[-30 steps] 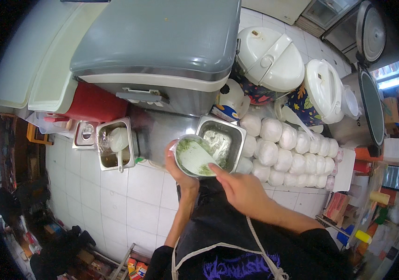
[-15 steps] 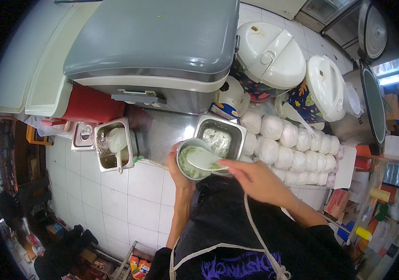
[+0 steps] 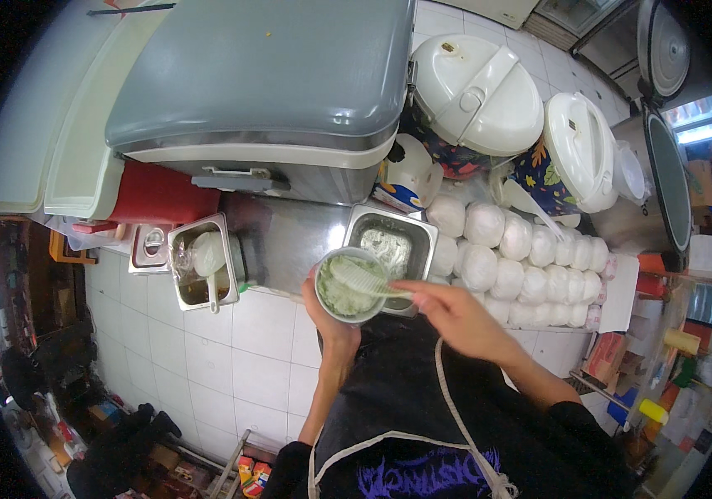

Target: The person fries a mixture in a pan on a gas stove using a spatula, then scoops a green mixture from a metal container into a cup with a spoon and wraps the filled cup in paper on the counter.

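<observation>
My left hand (image 3: 331, 320) grips a round metal bowl (image 3: 348, 319) by its left side. White rice (image 3: 341, 301) with a greenish tint fills much of it. In my right hand (image 3: 449, 314) is the handle of a pale rice paddle (image 3: 360, 277), its dimpled blade lying over the rice inside the bowl. Just behind the bowl stands a rectangular steel pan (image 3: 422, 249) with white residue on its bottom. The bowl overlaps the pan's near left corner in view.
Rows of white wrapped round bundles (image 3: 508, 273) lie to the right. Behind are a large grey-lidded cooler (image 3: 256, 75) and two white-lidded rice containers (image 3: 477, 91), (image 3: 580, 154). Left stands a steel pan (image 3: 221, 229) with a white ladle (image 3: 208, 254). The steel counter (image 3: 281, 241) lies between.
The paddle's blade has turned over, from its smooth face to its dimpled one, and shifted slightly up and left. The rice in the bowl looks whiter and more exposed.
</observation>
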`<action>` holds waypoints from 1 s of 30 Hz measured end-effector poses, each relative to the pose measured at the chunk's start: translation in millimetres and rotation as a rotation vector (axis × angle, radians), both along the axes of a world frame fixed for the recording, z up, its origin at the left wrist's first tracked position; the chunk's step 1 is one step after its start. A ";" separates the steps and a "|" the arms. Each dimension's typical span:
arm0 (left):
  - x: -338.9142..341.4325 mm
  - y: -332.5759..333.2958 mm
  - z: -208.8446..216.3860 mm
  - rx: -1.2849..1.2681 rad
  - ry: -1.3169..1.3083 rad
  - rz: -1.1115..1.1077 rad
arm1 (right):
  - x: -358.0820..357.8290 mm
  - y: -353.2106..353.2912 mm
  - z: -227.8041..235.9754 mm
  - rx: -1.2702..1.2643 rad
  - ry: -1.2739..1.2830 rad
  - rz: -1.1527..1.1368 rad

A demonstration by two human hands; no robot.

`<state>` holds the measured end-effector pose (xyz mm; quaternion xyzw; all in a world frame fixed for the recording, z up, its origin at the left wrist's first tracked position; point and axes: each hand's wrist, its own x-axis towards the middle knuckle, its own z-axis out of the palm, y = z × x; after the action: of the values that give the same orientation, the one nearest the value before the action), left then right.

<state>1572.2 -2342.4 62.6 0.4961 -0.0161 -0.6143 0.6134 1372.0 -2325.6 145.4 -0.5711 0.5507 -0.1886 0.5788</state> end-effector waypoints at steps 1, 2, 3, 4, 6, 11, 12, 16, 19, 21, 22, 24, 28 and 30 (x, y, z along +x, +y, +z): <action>-2.2 0.5 -1.9 -0.009 -0.023 0.020 | -1.9 -0.5 3.2 0.054 -0.070 -0.071; -4.0 1.0 -3.7 -0.040 -0.046 0.073 | -1.8 0.2 5.7 0.066 -0.163 -0.178; -6.9 1.1 -5.6 -0.061 -0.061 0.119 | 3.8 4.6 7.3 -0.088 -0.047 -0.170; -9.4 -0.5 -7.3 -0.089 -0.066 0.165 | 12.1 9.3 7.7 -0.107 0.001 -0.180; -16.1 -3.2 -10.3 -0.177 -0.140 0.226 | 36.6 21.5 4.1 -0.109 0.119 -0.167; -15.6 -10.7 -8.7 -0.189 -0.373 0.261 | 44.8 11.0 5.6 -0.038 -0.115 -0.076; -10.9 -11.5 -6.2 -0.209 -0.376 0.227 | 36.3 2.5 7.9 -0.199 -0.123 -0.094; 9.2 -9.3 8.6 -0.206 -0.173 -0.018 | 18.0 -10.6 16.5 -0.189 0.118 0.086; 14.0 -8.6 19.0 -0.097 -0.052 -0.045 | 23.3 -7.5 20.5 -0.469 0.223 0.169; 17.6 -8.2 24.8 -0.081 -0.051 -0.053 | 24.2 -6.8 24.8 -0.428 0.268 0.167; 19.6 -8.1 26.5 -0.076 -0.068 -0.059 | 23.0 -8.1 27.5 -0.343 0.281 0.246; 22.1 -6.9 27.1 0.011 0.007 -0.074 | 17.7 -13.5 32.5 -0.194 0.146 0.167; 27.5 -1.2 19.7 0.020 0.003 -0.139 | 24.0 -10.7 39.1 -0.065 0.214 0.211; 32.6 6.0 14.3 0.053 0.069 -0.130 | 26.1 -3.1 39.5 -0.288 0.191 0.208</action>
<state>1604.7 -2336.4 76.9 0.4886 -0.0106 -0.6699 0.5589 1398.1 -2328.7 184.9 -0.7172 0.5085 -0.1494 0.4526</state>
